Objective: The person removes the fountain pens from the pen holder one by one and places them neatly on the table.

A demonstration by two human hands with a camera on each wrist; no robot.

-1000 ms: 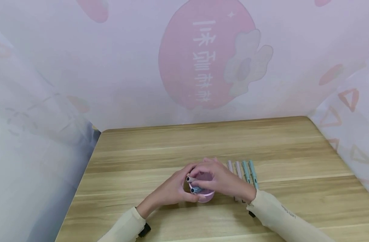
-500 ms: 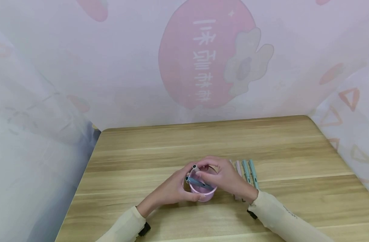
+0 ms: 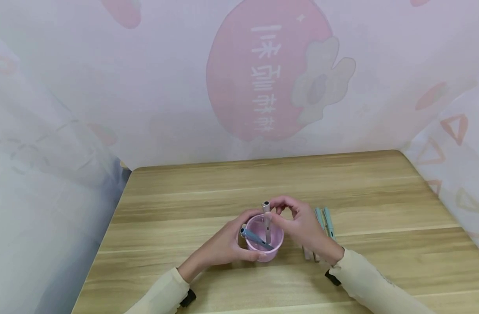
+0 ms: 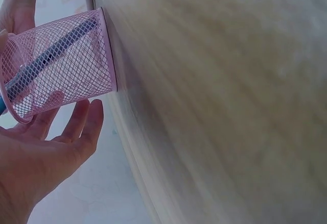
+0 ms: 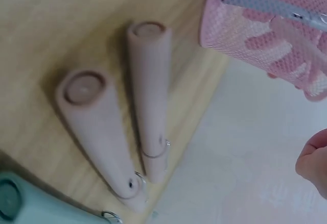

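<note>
A: What's the left hand [image 3: 223,246] doing?

B: It cups the pink mesh cup [image 3: 264,239] from the left side, fingers relaxed and fairly straight against the wire wall. Grip's spread, not clamped; in the left wrist view the fingers lie open along the mesh [image 4: 61,66].

A: And the right hand [image 3: 302,226]?

B: Above and just right of the cup. Thumb and fingers pinch a pale pinkish pen [image 3: 266,220] near its top end. Pen stands approx. upright, lower part inside the cup, top sticking out over the rim.

A: Anything else in the cup?

B: Yes, a grey-blue pen [image 3: 255,237], leaning slantwise, upper end over the left rim near the left thumb. Shows thru the mesh in both wrist views [image 5: 265,4].

A: Where's the cup itself?

B: Upright on the wooden worktop [image 3: 184,205], near the front, about mid-width.

A: Other pens?

B: On the worktop right of the cup, partly behind the right hand: two teal pens [image 3: 325,220] side by side, and two pale pink pens [image 5: 122,132] close together, clear in the right wrist view. Patterned cloth [image 3: 145,87] hangs behind and at both sides.
</note>
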